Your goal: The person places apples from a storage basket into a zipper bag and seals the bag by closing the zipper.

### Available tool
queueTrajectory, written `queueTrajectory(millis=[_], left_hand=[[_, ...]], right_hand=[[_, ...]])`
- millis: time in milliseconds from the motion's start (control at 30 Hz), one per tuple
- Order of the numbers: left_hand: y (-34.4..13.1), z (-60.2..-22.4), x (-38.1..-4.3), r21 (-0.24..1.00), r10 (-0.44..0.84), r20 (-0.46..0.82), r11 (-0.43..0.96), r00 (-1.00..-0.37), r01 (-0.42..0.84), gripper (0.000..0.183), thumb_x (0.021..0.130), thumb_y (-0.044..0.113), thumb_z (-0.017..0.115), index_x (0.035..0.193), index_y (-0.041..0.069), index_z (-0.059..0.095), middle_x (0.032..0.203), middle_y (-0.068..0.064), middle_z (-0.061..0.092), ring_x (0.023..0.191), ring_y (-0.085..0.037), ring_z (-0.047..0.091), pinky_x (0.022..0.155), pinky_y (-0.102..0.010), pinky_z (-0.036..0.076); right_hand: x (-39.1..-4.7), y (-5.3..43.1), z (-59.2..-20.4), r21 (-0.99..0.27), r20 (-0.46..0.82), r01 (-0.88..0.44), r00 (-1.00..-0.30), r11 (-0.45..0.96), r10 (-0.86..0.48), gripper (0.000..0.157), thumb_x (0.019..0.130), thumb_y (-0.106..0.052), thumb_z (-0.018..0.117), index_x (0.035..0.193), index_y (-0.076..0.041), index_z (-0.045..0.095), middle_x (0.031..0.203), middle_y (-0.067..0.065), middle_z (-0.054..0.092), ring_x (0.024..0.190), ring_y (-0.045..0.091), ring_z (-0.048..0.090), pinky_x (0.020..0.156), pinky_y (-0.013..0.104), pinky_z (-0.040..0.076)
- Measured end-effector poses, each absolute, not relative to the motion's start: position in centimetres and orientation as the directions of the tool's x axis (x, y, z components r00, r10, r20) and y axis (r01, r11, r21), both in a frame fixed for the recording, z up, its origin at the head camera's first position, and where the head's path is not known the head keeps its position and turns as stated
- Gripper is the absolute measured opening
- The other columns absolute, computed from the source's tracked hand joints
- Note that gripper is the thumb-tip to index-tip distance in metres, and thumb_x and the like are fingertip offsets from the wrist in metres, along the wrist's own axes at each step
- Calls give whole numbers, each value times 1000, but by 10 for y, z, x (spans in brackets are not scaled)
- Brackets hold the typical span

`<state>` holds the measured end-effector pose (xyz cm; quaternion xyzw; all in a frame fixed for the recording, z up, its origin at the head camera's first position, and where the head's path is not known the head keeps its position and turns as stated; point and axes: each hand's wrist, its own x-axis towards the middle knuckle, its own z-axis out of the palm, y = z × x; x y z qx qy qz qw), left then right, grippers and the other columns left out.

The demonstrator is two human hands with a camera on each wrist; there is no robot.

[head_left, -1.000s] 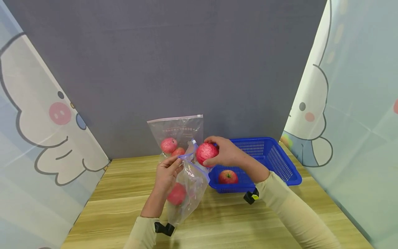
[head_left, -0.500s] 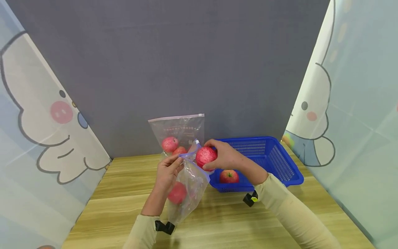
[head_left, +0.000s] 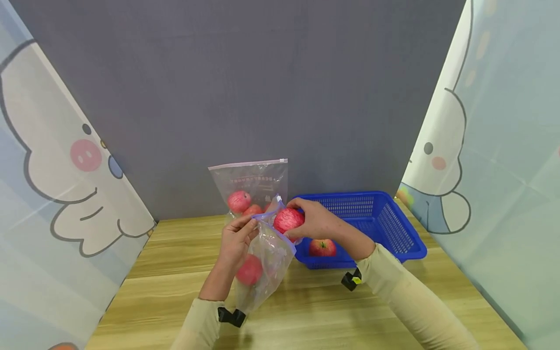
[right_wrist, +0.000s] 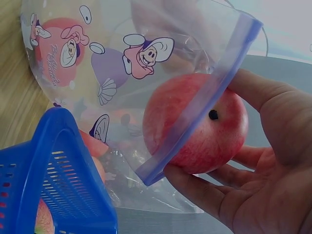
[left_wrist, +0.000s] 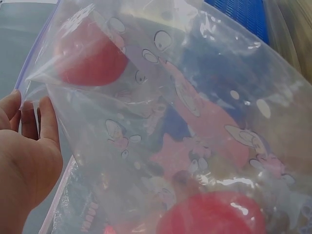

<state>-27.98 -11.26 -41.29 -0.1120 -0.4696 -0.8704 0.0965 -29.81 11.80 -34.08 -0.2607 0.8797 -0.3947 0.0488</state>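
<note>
My left hand [head_left: 235, 243] pinches the purple zip edge of a clear printed zip bag [head_left: 274, 272], which hangs with its mouth spread. Low inside that bag sits a red apple [head_left: 249, 270]. With curled fingers my right hand [head_left: 318, 219] holds another red apple [right_wrist: 195, 124] at the bag's mouth. In the right wrist view, part of this apple lies behind the purple strip, inside the bag, while the end with the dark dimple is still outside. The left wrist view shows the same apple [left_wrist: 90, 56] through the plastic.
Behind the hands a second clear zip bag [head_left: 258, 177] stands against the grey backdrop with several apples in its lower part. To the right is a blue plastic basket [head_left: 393, 228] with an apple [head_left: 323, 248] near its front. Everything stands on a wood-grain table [head_left: 175, 272].
The right hand has moved the apple slightly left and down, from above the bag's mouth to partly inside it. My left hand keeps its pinch on the bag's edge.
</note>
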Motion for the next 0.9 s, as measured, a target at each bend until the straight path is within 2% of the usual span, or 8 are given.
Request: queueTrajectory(millis=[267,500,733,900], left_hand=[[-115,-414,-280,790,-42,315,-543,-948,286,33,91,-13,57,92,12,78,84,-1,70,76,-10,67,73,-26,56],[-115,-415,-280,794,-52,297,-541,-953,277,33,91,-14,57,89,13,78,84,-3,70,77,-10,67,72,-26,56],[-115,-414,-281,788,-60,312,-542,-948,293,34,91,-14,57,89,13,78,84,-2,70,75,-9,66,70,-24,56],[-118,-412,-279,793,-67,313,-531,-948,299,35,92,-12,57,90,15,78,86,0,71,75,-8,66,71,-23,55]], right_hand=[[-296,116,-341,-700,117,-425,-861,574,-494,66,72,-32,87,127,-15,55,112,0,60,93,18,60,76,32,56],[-295,116,-340,-705,86,-386,-879,595,-468,66,80,-39,81,132,-8,53,133,10,55,113,30,58,86,41,53],[-296,119,-340,-701,98,-378,-891,605,-443,49,87,-44,72,122,-11,60,126,8,60,106,26,61,79,39,56],[-300,128,-339,-669,119,-378,-904,639,-410,34,91,-41,68,111,-13,65,114,4,64,101,22,61,82,40,54]])
